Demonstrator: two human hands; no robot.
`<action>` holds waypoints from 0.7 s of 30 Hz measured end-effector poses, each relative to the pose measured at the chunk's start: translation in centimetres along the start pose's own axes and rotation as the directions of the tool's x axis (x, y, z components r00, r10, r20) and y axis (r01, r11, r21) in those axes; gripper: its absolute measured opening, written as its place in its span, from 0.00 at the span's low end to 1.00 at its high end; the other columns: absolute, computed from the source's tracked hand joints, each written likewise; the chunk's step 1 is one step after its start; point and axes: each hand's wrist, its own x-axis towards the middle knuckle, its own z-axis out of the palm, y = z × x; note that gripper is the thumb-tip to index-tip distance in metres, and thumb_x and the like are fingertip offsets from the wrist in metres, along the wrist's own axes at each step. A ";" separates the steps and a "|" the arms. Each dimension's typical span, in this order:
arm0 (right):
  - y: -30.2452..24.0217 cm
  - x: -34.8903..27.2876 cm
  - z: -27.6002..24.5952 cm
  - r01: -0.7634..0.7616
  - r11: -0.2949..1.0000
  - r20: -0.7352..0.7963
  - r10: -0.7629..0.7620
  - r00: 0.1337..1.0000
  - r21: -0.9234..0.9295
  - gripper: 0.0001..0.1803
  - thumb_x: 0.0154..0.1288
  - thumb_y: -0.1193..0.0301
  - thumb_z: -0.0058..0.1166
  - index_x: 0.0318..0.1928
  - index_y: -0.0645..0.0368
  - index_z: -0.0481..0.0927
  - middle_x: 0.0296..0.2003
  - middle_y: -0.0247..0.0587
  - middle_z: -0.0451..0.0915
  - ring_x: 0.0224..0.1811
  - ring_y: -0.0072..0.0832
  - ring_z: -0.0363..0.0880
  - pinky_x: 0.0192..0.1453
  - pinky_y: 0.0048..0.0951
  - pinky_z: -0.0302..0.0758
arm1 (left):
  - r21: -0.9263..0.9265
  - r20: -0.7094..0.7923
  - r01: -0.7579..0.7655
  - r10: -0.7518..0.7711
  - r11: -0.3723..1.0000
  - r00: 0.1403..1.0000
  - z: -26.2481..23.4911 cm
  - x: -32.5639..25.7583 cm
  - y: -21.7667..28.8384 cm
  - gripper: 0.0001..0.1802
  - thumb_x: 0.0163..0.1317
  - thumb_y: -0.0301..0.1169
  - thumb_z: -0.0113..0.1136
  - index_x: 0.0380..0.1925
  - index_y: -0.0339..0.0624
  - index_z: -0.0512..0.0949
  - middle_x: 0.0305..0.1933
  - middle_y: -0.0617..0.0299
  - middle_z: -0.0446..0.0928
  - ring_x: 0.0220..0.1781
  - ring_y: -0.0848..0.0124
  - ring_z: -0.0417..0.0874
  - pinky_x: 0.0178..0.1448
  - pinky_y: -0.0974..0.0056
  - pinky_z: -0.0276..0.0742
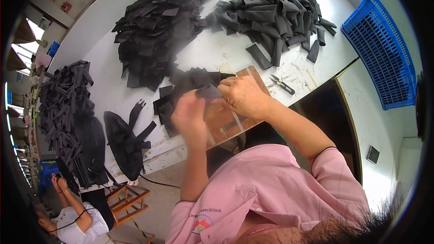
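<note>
Both hands meet over a brown wooden board [246, 129] at the table's near edge. My right hand [246, 96] is closed, its fingers pinching a small dark grey fabric piece [209, 91]. The same piece reaches my left hand [189, 110], which is smeared by motion but appears closed on its other side. Just beyond and left of the hands lie loose black fabric pieces [196, 77], partly hidden by the left hand. To the right of the board rest black-handled thread snips [282, 84].
On the white table [101, 74] are a heap of flat black fabric pieces [153, 36], a heap of fabric tubes [275, 16], a strip pile [68, 95] and a black buckled bag [124, 142]. A blue plastic basket [382, 49] stands right. Another person [83, 219] is at lower left.
</note>
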 end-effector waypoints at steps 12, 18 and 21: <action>1.3 -2.4 3.1 0.000 0.978 -0.137 0.030 0.990 0.210 0.12 0.55 0.64 0.49 0.23 0.61 0.72 0.22 0.44 0.73 0.25 0.43 0.72 0.25 0.38 0.67 | 0.243 0.404 0.011 -0.111 0.970 0.908 1.5 2.3 0.1 0.08 0.53 0.23 0.58 0.34 0.32 0.74 0.30 0.61 0.76 0.29 0.79 0.76 0.30 0.76 0.72; 0.7 -1.4 1.5 -0.114 0.909 0.058 0.098 0.993 0.400 0.16 0.60 0.62 0.46 0.23 0.61 0.72 0.19 0.47 0.74 0.23 0.44 0.72 0.26 0.37 0.68 | 0.076 0.366 0.142 -0.160 0.987 0.917 2.5 2.2 1.8 0.09 0.53 0.25 0.59 0.34 0.33 0.75 0.26 0.64 0.76 0.29 0.81 0.74 0.34 0.78 0.69; 1.1 -1.8 4.2 -0.140 0.856 -0.065 0.198 0.978 0.497 0.15 0.61 0.63 0.45 0.24 0.61 0.73 0.20 0.46 0.75 0.23 0.45 0.73 0.25 0.37 0.69 | 0.160 0.509 0.069 -0.142 0.985 0.849 1.4 3.6 0.1 0.08 0.53 0.24 0.58 0.33 0.32 0.74 0.30 0.62 0.75 0.33 0.80 0.73 0.41 0.74 0.68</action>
